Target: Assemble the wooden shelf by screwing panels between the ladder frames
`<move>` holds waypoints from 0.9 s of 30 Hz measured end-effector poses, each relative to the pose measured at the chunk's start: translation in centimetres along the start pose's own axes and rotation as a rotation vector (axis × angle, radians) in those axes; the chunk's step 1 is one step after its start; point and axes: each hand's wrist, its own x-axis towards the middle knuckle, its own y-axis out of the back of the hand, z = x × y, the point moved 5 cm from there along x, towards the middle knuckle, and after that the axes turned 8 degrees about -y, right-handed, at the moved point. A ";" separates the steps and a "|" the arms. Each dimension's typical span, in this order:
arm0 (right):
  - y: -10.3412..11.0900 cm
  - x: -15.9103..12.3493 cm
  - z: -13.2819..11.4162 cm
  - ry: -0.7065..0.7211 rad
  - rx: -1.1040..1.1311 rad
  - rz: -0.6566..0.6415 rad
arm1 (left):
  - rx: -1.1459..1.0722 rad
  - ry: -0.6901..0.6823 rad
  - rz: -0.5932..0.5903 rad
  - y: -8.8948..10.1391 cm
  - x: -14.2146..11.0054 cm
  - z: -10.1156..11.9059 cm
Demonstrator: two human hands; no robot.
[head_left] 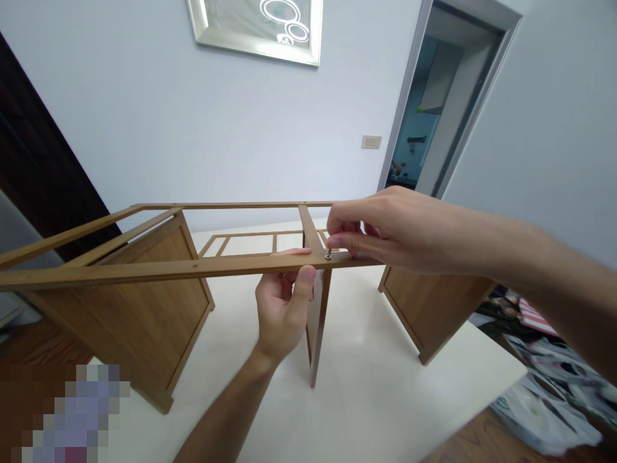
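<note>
A brown wooden frame with a long front rail [231, 265] stands on a white tabletop [270, 411]. My left hand [284, 302] grips this rail where a crossbar [311, 235] and an upright middle panel [318, 328] meet it. Its thumb presses the front edge, and a finger lies along the far side. Above the joint, my right hand [380, 225] pinches a thin metal shaft that looks like a hex key [330, 250], mostly hidden by the fingers. The shaft's lower end meets a round screw head [328, 257] on the rail's top face.
Panelled wooden sides stand at left [130, 308] and right [429, 308]. Behind the middle panel, a slatted wooden frame [245, 233] lies on the tabletop. Plastic bags [544, 392] lie beyond the table's right edge. A doorway [434, 96] opens at the back right.
</note>
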 end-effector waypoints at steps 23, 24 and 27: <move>0.4 0.1 -0.2 0.077 -0.014 -0.044 | 0.002 0.009 -0.016 0.1 -0.1 0.1; 0.5 0.2 -0.2 0.097 -0.016 -0.040 | -0.001 0.005 -0.016 0.1 -0.1 0.0; 0.6 0.4 -0.1 0.144 -0.017 -0.022 | -0.001 -0.002 -0.011 0.1 0.0 0.0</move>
